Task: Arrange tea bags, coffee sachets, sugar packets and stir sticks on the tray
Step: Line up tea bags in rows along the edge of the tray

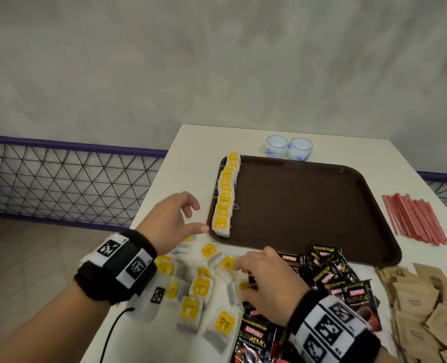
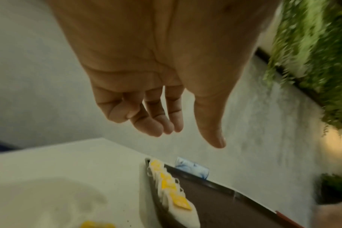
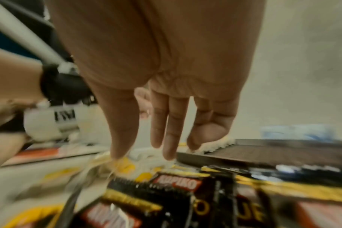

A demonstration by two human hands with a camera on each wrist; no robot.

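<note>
White table (image 1: 348, 148), tea bags (image 1: 223, 197) along tray (image 1: 308, 205); both hands loose, empty; greenery (image 2: 312, 46) only left-wrist-visible.

A café-style refreshment corner: a white table (image 1: 348, 153) against a grey plaster wall (image 1: 217, 61), two small cups (image 1: 289, 148) at its far edge, a wire-mesh railing (image 1: 60, 179) left, a green plant wall (image 2: 312, 54) nearby.
</note>
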